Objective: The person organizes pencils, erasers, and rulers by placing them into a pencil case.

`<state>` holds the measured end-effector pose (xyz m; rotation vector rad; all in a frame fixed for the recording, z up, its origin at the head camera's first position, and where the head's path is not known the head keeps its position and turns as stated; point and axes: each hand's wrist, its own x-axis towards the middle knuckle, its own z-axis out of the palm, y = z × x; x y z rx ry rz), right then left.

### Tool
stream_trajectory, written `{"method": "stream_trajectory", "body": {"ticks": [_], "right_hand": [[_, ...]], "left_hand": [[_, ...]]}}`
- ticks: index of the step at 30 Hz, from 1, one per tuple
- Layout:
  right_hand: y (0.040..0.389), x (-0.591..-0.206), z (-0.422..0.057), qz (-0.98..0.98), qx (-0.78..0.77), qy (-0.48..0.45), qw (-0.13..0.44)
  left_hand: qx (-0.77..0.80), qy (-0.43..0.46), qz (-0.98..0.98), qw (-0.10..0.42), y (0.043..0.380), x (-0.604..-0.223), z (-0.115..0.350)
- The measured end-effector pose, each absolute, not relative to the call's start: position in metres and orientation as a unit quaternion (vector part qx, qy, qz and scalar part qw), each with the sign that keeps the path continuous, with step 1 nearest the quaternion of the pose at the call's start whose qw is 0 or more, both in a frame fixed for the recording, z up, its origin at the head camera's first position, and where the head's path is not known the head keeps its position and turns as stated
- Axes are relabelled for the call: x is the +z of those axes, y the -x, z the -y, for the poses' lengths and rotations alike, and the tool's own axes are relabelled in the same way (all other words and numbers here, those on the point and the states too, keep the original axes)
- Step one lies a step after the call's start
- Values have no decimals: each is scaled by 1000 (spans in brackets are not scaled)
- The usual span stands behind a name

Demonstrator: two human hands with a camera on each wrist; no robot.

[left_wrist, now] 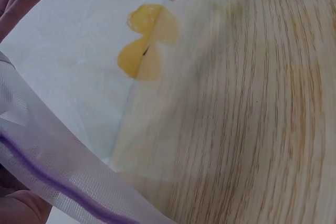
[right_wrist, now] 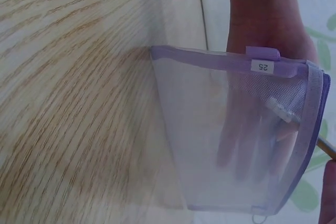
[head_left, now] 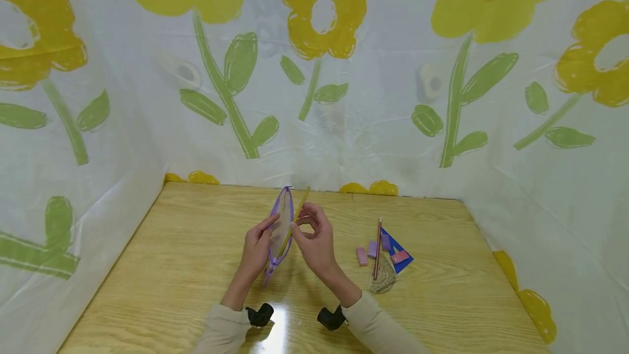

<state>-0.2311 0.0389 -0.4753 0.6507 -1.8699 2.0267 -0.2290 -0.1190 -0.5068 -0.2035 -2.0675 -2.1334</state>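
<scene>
A see-through mesh zip pouch (head_left: 282, 225) with purple trim stands on edge above the table, its mouth parted. My left hand (head_left: 256, 247) grips its left side, and through the mesh those fingers show in the right wrist view. A thin yellow pencil (head_left: 301, 206) slants down into the pouch's mouth. Thumb and fingertips of my right hand (head_left: 316, 239) pinch the pencil near its middle. In the right wrist view, the pouch (right_wrist: 205, 108) bears a small "25" label (right_wrist: 262, 66), and the pencil (right_wrist: 326, 147) enters at its edge.
Right of the hands lie a dark red pencil (head_left: 378, 253), a blue set square (head_left: 405, 256), a clear protractor (head_left: 384, 282) and several pink and purple erasers (head_left: 362, 256). The wooden table (head_left: 187, 266) meets flower-patterned cloth (head_left: 383, 97) at the back and sides.
</scene>
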Motion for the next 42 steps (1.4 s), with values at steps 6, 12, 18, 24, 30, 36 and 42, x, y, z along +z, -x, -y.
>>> {"method": "stream_trajectory", "body": {"ticks": [6, 12, 18, 24, 30, 36, 42], "right_hand": [[231, -473, -38, 669, 698, -220, 131], [232, -475, -38, 678, 695, -215, 109], [233, -474, -36, 683, 692, -205, 111], [237, -473, -37, 707, 667, -199, 126], [238, -472, -41, 729, 642, -221, 86], [244, -463, -45, 803, 529, -267, 55], [253, -448, -47, 860, 436, -264, -13]], "left_hand": [[-714, 72, 692, 79, 229, -507, 120], [-712, 64, 694, 85, 228, -506, 119], [-714, 64, 691, 86, 226, -507, 118], [-714, 69, 691, 88, 225, -507, 119], [-720, 74, 685, 85, 225, -506, 119], [-724, 84, 681, 78, 224, -505, 119], [-723, 91, 681, 75, 222, -505, 118]]}}
